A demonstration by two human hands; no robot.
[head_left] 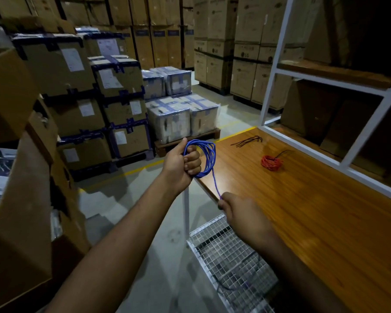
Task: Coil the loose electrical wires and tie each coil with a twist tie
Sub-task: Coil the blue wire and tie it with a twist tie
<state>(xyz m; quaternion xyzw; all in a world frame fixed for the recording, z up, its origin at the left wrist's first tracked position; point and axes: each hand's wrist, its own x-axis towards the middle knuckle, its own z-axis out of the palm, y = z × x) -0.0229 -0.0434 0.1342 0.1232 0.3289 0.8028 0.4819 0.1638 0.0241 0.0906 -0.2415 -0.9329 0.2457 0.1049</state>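
Observation:
My left hand [183, 163] grips a coil of blue wire [207, 159], held upright just off the near left corner of the wooden table [303, 222]. One strand of the blue wire runs down from the coil to my right hand [239, 211], which pinches it at the table's edge. A red wire coil [271, 162] lies on the table farther back, with a dark tie sticking out of it. Several black twist ties [248, 140] lie near the table's far end.
A white metal shelf frame [325, 141] borders the table on the right. A wire mesh rack [230, 260] sits below the table edge with a dark cable on it. Stacked cardboard boxes [61, 64] and wrapped pallets [181, 116] stand on the left and behind.

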